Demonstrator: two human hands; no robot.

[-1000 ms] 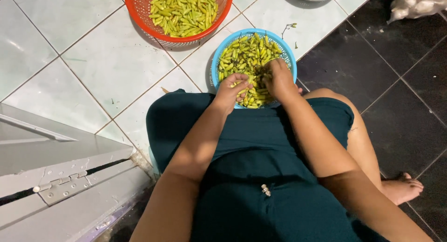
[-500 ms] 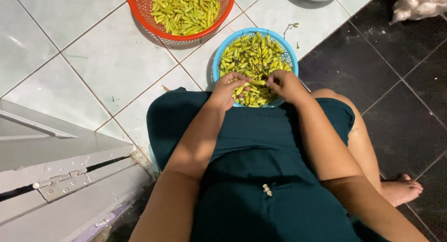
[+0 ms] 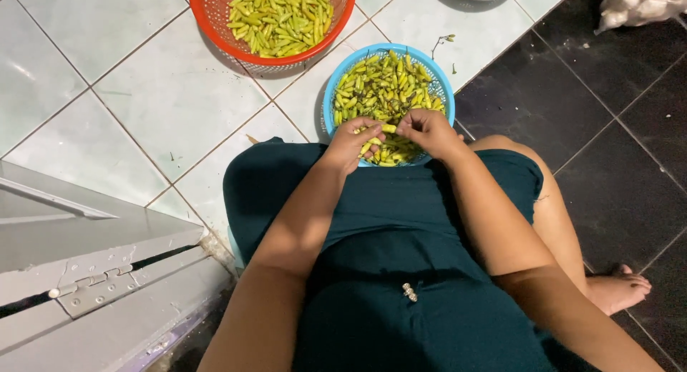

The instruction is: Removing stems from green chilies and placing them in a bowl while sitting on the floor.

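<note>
Left hand (image 3: 353,139) & right hand (image 3: 427,131) both pinch one small green chili (image 3: 387,128) over the near rim of the blue basket (image 3: 330,108); destemming step, I'd judge, next needs a clean stem snap

both hands (image 3: 392,134) pinch one green chili (image 3: 387,128) over the blue basket (image 3: 333,93).

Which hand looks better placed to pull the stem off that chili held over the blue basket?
Probably the right hand: its fingertips pinch one end of the chili, while the left hand cups the other end and appears to hold more chilies, above the blue basket. Which end bears the stem is too small to tell.
</note>
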